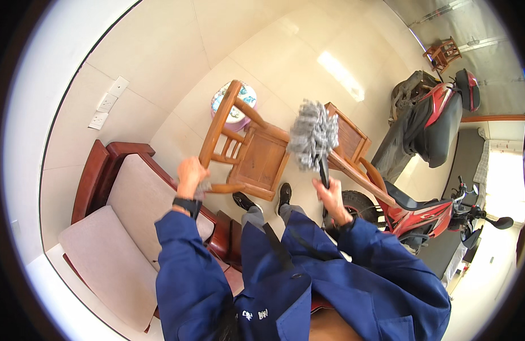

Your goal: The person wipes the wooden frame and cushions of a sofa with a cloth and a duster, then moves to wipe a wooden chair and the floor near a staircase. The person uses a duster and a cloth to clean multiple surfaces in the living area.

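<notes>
My left hand (190,172) grips the near end of the top rail on the backrest of a wooden armchair (258,162). Just below those fingers shows a patch of grey fabric-like material (201,189), too blurred to name for certain. In my right hand (330,198) is the black handle of a fluffy grey duster (313,134), its head raised in front of me. Behind the duster head stands a second wooden armchair (351,135), partly covered by it. The duster's strands are blurred.
A round stool (234,100) with a patterned seat stands behind the first chair. On my left is a dark red wooden sofa (88,183) with pale cushions. A red motorcycle (420,219) and a scooter (435,123) occupy the right. A small wooden chair (443,54) stands farther off.
</notes>
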A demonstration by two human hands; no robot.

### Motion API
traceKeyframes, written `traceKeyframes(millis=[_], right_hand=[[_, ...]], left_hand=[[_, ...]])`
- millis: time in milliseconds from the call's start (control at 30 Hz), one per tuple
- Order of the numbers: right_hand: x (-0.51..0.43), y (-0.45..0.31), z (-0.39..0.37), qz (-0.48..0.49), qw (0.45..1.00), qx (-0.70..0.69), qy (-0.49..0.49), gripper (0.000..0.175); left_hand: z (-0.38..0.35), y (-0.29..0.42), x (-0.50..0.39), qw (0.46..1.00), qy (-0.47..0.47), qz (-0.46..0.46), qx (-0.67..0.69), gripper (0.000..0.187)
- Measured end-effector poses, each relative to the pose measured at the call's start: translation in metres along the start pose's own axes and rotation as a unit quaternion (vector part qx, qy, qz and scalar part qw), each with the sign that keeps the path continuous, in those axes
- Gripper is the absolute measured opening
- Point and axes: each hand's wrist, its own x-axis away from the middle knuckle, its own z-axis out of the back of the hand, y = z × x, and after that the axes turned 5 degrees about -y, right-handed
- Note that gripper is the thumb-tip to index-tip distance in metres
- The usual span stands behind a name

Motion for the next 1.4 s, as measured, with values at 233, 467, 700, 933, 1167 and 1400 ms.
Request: traceKeyframes(millis=[233, 467, 700, 933, 1167, 1400], right_hand=[[-0.196, -0.038, -0.07, 0.109, 0.987, 0.071, -0.09, 0.038], [-0.356, 0.037, -0.188, 0.169, 0.942, 0.271, -0.104, 0.038], [-0.459, 0.112, -0.27, 0.247, 0.927, 0.265, -0.102, 0.04], [-0.514, 0.095, -0.298, 0.008, 0.951, 0.104, -0.291, 0.033], [-0.524, 0.009, -0.207, 0.02, 0.974, 0.01, -0.227, 0.027], [-0.516, -0.034, -0.236, 0.098, 0.945, -0.154, -0.272, 0.028]], left_hand=[[-0.061, -0.059, 0.098, 0.993, -0.019, 0.074, 0.091, 0.039], [-0.067, -0.05, 0.183, 0.97, -0.029, 0.19, 0.152, 0.036], [-0.036, -0.047, 0.199, 0.965, 0.02, 0.166, 0.204, 0.035], [0.023, -0.024, 0.201, 0.915, -0.02, 0.267, 0.303, 0.04], [0.026, -0.004, 0.217, 0.939, -0.002, 0.225, 0.258, 0.041], [-0.13, -0.117, 0.103, 0.969, -0.037, 0.187, 0.157, 0.041]])
